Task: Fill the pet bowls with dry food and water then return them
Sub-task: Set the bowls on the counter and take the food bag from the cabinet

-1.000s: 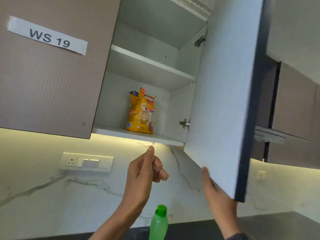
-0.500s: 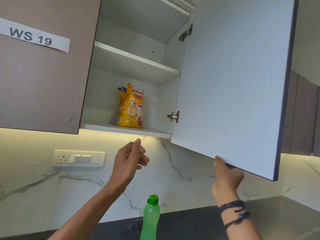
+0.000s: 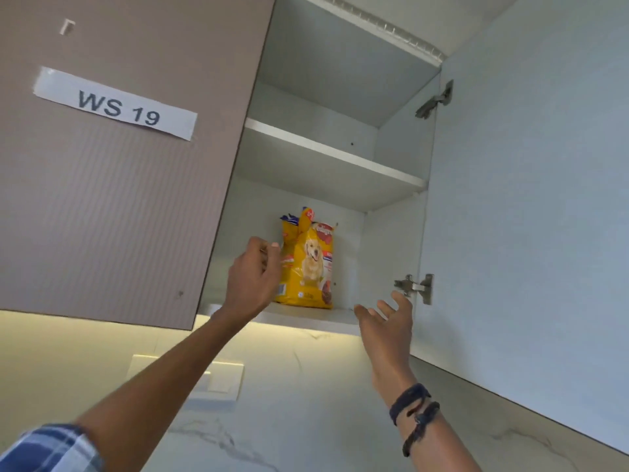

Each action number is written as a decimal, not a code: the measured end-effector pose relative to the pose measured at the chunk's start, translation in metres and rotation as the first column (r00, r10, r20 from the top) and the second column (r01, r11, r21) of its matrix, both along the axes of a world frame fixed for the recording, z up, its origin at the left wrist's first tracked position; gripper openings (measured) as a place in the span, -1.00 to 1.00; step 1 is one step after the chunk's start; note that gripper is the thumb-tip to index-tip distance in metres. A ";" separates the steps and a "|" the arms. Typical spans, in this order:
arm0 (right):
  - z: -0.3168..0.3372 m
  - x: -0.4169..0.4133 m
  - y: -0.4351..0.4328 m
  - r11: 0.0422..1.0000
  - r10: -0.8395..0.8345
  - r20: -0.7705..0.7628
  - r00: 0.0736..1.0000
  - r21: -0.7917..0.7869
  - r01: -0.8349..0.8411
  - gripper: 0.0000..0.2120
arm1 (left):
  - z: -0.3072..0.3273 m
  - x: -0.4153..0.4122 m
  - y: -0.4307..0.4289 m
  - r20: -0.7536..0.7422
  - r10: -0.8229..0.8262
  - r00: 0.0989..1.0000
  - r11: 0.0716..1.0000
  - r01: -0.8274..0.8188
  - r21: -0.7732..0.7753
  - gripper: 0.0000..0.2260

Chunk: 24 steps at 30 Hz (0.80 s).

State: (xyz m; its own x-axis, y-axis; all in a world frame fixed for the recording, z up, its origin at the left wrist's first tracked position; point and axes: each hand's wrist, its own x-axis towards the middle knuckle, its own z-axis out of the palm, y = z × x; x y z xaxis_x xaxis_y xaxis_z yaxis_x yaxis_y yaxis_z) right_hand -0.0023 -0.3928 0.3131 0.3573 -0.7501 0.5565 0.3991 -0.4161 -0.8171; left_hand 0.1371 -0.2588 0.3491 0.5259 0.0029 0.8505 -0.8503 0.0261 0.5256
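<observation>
Dog-food bag (image 3: 308,264) in open cabinet (image 3: 391,247)

The dry food bag (image 3: 311,264) is a yellow pouch printed with a golden dog, with a red brand mark above it and blue patches on its crumpled, folded-over top. It stands upright on the lower shelf (image 3: 340,316) of the open wall cabinet (image 3: 391,233), set back from the near edge, roughly midway between left and right, with its printed front facing out.
</observation>
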 end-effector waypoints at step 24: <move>0.088 0.243 -0.103 0.855 -0.389 -0.445 0.807 -0.501 0.136 -0.06 | -0.008 0.098 -0.047 0.189 0.297 0.936 0.874 -0.346 0.341 -0.72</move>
